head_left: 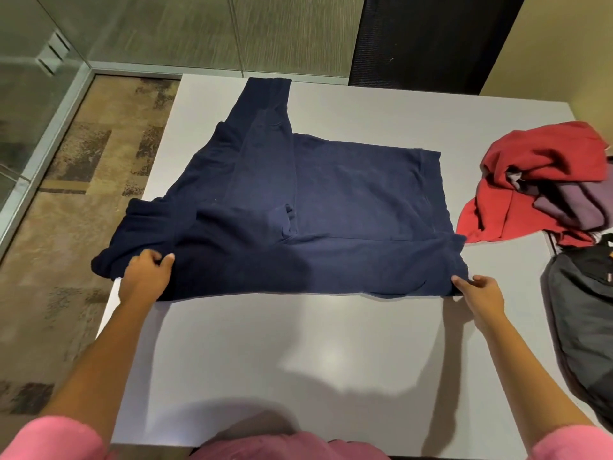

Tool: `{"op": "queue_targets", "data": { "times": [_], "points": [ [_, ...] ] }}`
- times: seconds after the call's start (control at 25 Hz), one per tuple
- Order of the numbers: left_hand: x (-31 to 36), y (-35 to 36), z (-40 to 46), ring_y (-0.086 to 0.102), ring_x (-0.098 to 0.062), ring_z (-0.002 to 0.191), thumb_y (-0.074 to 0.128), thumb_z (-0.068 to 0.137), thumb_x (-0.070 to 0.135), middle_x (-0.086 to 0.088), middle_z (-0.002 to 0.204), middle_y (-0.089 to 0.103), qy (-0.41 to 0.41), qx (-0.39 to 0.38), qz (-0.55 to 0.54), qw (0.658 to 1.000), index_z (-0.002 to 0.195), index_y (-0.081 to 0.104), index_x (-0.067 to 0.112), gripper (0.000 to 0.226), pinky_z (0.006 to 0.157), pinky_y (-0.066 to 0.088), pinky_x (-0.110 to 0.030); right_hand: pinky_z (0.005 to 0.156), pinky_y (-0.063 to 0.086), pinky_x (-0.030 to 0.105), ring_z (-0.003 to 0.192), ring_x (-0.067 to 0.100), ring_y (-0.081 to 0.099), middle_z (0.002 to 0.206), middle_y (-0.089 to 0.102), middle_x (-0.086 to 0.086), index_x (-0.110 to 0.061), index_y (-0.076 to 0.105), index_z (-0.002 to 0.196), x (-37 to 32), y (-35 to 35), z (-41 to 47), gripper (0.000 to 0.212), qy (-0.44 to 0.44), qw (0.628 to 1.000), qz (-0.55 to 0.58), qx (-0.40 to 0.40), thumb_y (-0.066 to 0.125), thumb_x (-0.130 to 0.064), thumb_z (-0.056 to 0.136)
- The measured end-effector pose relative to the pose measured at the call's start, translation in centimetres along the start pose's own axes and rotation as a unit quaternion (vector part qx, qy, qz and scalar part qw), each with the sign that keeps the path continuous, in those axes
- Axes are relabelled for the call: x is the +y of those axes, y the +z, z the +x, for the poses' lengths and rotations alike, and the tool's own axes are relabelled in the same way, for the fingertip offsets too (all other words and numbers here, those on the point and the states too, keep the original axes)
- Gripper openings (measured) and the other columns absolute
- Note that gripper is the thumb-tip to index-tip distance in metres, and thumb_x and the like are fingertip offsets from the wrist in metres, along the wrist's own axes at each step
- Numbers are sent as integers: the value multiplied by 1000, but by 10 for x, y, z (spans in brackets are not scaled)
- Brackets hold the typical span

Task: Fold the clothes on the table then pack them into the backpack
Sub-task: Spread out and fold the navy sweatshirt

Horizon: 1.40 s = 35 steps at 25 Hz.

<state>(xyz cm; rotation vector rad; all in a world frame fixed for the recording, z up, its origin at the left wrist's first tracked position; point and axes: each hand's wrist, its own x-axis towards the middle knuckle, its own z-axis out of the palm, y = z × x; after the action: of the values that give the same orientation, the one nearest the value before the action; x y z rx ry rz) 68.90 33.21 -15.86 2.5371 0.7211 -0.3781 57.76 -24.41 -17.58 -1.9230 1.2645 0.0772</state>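
Your 2 hands hold the near edge of a navy sweatshirt (331, 194) spread flat on the grey table (298, 360). Your left hand (146, 277) pinches the fabric at the shoulder end, fingers curled into the cloth near the table's left edge; your right hand (481, 293) grips the hem corner between thumb and fingers. The garment's long axis runs left to right across the table, hem to your right, shoulders to your left. 1 sleeve points away from you toward the far edge; the other lies folded along the near side, its cuff reaching the hem corner. The neck end bunches over the table's left edge and is hard to make out. To the right, a red garment (537, 154) lies crumpled with a purple garment (570, 204) tucked against it, both cut off by the frame. The dark backpack (583, 310) sits at the table's right edge, only partly visible.
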Motion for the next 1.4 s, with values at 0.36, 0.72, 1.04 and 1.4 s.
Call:
{"op": "queue_targets", "data": {
  "times": [0.36, 0.72, 1.04, 1.4],
  "points": [
    [-59, 4, -28, 62, -35, 69, 63, 92, 16, -21, 90, 59, 36, -115, -118, 986, 103, 53, -1, 23, 50, 51, -18, 56, 33, 28, 59, 18, 37, 64, 47, 2, -8, 57, 76, 6, -30, -9, 19, -35, 982, 113, -146, 72, -17, 85],
    [-59, 10, -24, 60, -29, 74, 47, 101, 18, -18, 88, 53, -25, -103, -240, 965, 97, 47, 4, 15, 60, 52, -32, 51, 43, 23, 54, 15, 57, 81, 62, 5, -22, 57, 102, 2, -30, -15, 22, -44, 975, 172, -130, 68, -9, 88],
    [-47, 16, -20, 50, -31, 61, 45, 101, 17, -15, 75, 45, -49, -18, -193, 980, 88, 47, -1, 22, 75, 53, -51, 73, 55, 33, 60, 22, 68, 83, 67, 15, -3, 59, 78, 7, -26, -1, 15, -20, 996, 90, -15, 64, -13, 87],
    [-54, 5, -20, 48, -34, 78, 46, 96, 20, -21, 96, 56, 3, 28, 61, 998, 92, 57, 14, 13, 70, 42, -40, 52, 36, 32, 61, 32, 51, 61, 59, 17, 1, 52, 63, 11, -49, -18, 33, -67, 978, -195, 17, 68, -24, 79]
  ]
}}
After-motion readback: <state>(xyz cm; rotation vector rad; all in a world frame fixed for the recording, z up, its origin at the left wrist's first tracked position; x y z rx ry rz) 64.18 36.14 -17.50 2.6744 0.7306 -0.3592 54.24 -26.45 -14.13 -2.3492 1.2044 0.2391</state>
